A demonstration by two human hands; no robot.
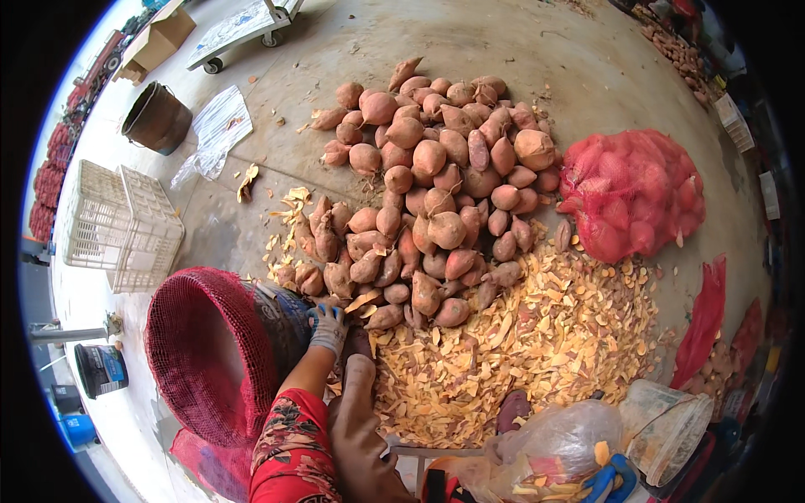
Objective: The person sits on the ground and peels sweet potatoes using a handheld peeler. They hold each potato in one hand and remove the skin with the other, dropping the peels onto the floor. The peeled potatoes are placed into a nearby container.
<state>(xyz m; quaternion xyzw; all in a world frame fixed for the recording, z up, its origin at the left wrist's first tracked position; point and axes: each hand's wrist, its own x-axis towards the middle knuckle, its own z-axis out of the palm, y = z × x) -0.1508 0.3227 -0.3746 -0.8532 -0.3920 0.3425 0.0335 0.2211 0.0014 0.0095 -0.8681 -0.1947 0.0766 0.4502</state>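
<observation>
My left hand point(329, 328), in a pale knit glove with blue on its fingers, reaches down between a dark bucket point(286, 324) and the edge of a pile of sweet potatoes point(427, 157). Its palm side is hidden, so a grip cannot be made out. Red mesh netting point(242, 339) is drawn over the bucket's rim and hangs inside. At the lower right, a blue glove point(609, 481) shows at the frame's edge beside a clear plastic bag point(566, 434); it appears to be my right hand, partly cut off. Peelings point(503, 339) cover the floor before me.
A full red mesh sack point(632, 195) stands right of the pile. White plastic crates point(126, 220), a rusty bucket point(157, 119) and a wheeled cart point(242, 31) are at the left and back. A dirty white bucket point(666, 431) leans at lower right.
</observation>
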